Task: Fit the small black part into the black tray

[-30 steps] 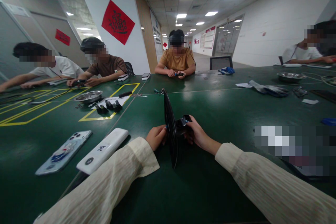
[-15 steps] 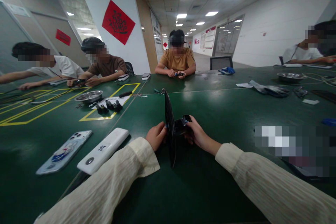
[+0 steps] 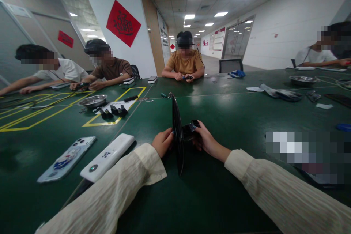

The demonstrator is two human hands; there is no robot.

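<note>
The left hand point(image 3: 163, 140) is pinching a thin black panel point(image 3: 177, 139) that is standing nearly edge-on between the two hands; its fingertips are hiding behind the panel. The right hand point(image 3: 207, 140) is holding a dark block point(image 3: 189, 131) that is jutting from the panel's right face, thumb on top and fingers curling beneath. Neither panel nor block is showing any lettering that can be read.

Just beyond the left forearm, a white device point(image 3: 108, 159) is lying on the green table point(image 3: 214, 190), carrying a dark mark that is looking like an inverted "26". Left of it, a phone point(image 3: 67, 159) is resting in a pale case that is bearing a blue-and-red picture.

Farther out, ahead and left of the hands, a white sheet point(image 3: 116, 103) is lying under small black parts point(image 3: 122, 111); any print on it is staying too small to read. Beyond the left hand, high on a pillar, a red diamond poster point(image 3: 124, 23) is displaying dark brush-style characters, which are blurring too much to make out.
</note>
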